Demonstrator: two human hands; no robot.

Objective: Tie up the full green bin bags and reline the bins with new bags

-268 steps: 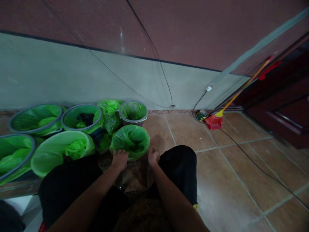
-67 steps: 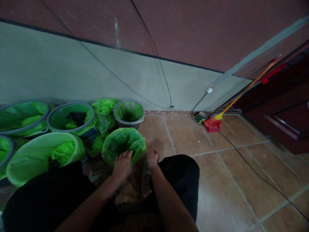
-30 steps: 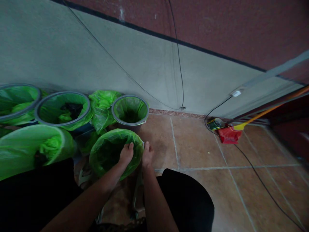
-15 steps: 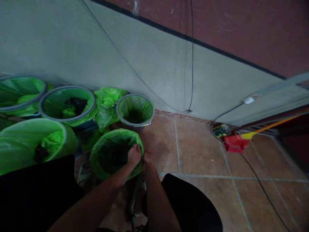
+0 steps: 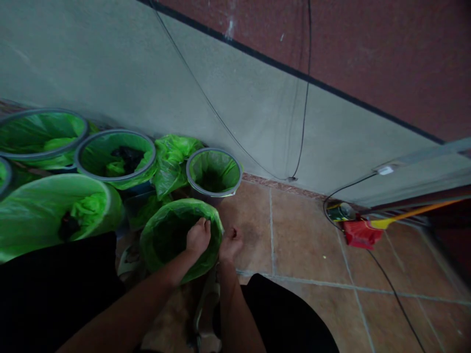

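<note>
In front of me stands a bin [image 5: 154,264] lined with a thin green bin liner [image 5: 162,218] folded over its rim; its inside is dark. My left hand [image 5: 198,238] reaches in over the liner, its fingers pinched together close to the inner right side. Whether liner is caught between those fingers is too dim to tell. Just outside the same rim is my right hand [image 5: 231,244], fingers curled inward, and what they hold, if anything, does not show. A smaller lined bin [image 5: 215,171] with a grey rim is right behind.
More green-lined bins stand at left, including a grey-rimmed bin [image 5: 116,132] and a pale bin [image 5: 110,203] with bags inside. A bulging green bag [image 5: 172,157] sits between bins. A red dustpan [image 5: 362,234], a can [image 5: 341,212] and a black cable [image 5: 395,294] lie at right.
My hands have moved apart: the left shifted inward from the rim, the right outward to the right. The view has swung slightly left.
</note>
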